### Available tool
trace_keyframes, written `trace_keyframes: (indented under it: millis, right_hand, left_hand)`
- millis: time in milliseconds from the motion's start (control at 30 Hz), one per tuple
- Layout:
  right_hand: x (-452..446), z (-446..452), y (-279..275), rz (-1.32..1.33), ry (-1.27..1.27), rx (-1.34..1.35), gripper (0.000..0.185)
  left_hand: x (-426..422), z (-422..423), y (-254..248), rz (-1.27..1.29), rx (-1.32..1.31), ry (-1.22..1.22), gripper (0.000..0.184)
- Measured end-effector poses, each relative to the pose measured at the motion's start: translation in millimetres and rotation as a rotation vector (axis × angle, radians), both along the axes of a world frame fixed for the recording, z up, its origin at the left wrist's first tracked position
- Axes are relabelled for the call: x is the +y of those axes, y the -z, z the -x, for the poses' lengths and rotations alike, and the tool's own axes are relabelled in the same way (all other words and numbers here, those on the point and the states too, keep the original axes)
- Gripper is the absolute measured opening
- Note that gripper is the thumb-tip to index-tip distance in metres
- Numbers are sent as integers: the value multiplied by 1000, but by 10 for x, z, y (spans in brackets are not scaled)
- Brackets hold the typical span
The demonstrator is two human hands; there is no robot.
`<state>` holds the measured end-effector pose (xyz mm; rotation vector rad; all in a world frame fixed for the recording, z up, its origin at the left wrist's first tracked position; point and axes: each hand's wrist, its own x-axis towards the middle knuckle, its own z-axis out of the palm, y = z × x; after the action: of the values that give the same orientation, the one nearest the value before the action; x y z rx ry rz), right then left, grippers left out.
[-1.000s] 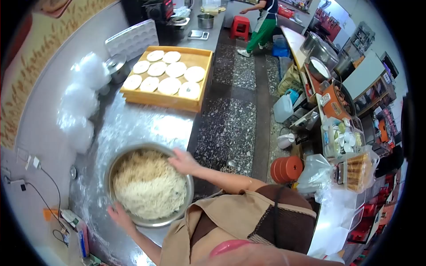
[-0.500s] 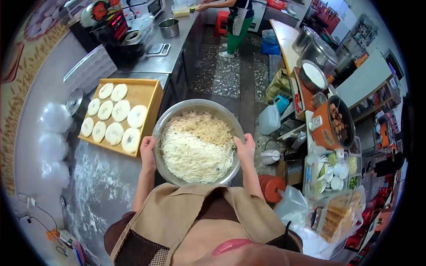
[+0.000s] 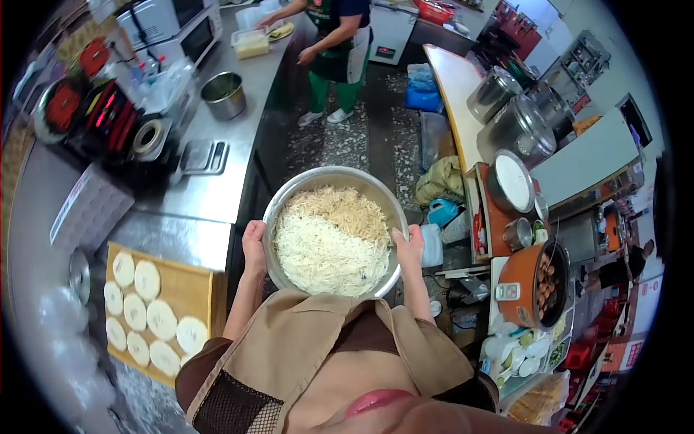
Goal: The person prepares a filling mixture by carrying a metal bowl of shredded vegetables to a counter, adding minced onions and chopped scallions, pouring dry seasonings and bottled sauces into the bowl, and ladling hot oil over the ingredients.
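Note:
A large round metal bowl (image 3: 335, 173) is held out in front of my body over the aisle. Inside it lie white shreds (image 3: 325, 257) on the near side and light brown shreds (image 3: 345, 207) on the far side. My left hand (image 3: 254, 247) is closed on the bowl's left rim. On the opposite rim, my right hand (image 3: 409, 248) grips with the thumb at the inner edge and the fingers hidden outside. Left of the bowl, a wooden tray (image 3: 206, 289) carries several flat round dough pieces (image 3: 162, 319) on the counter.
A co-worker (image 3: 336, 43) stands ahead by the left counter (image 3: 217, 188), which bears a scale (image 3: 204, 157) and a metal pot (image 3: 223, 95). To the right are lidded steel pots (image 3: 517, 132) and an orange cooker (image 3: 526, 278) with brown pieces inside. A blue jug (image 3: 442, 212) stands low.
I have moved forward along the aisle with the bowl between both hands. The dough tray has slid back to the lower left of view. The co-worker is nearer and more visible.

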<state>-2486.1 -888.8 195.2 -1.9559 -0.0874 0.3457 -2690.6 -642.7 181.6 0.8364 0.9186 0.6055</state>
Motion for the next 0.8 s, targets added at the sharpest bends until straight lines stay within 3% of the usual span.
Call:
trace_keyframes:
  millis: [167, 300, 467, 567, 700, 800]
  right_hand:
    - [620, -653, 131, 59, 42, -76, 18]
    - [1441, -1079, 237, -3, 0, 14, 17]
    - [2310, -2103, 522, 5, -189, 73, 15]
    - [2633, -2739, 643, 39, -322, -22, 19]
    - [3264, -3312, 472, -26, -475, -60, 16]
    - [3595, -3605, 606, -23, -593, 52, 15]
  left_hand:
    - [825, -789, -9, -84, -13, 50, 14]
    - [1502, -1114, 231, -120, 71, 37, 14]
    - [1949, -1693, 497, -113, 102, -188, 12]
    - [1959, -2104, 268, -146, 126, -314, 14]
    - [2123, -2381, 340, -176, 131, -498, 13]
    - [2088, -2534, 334, -101, 196, -606, 13]
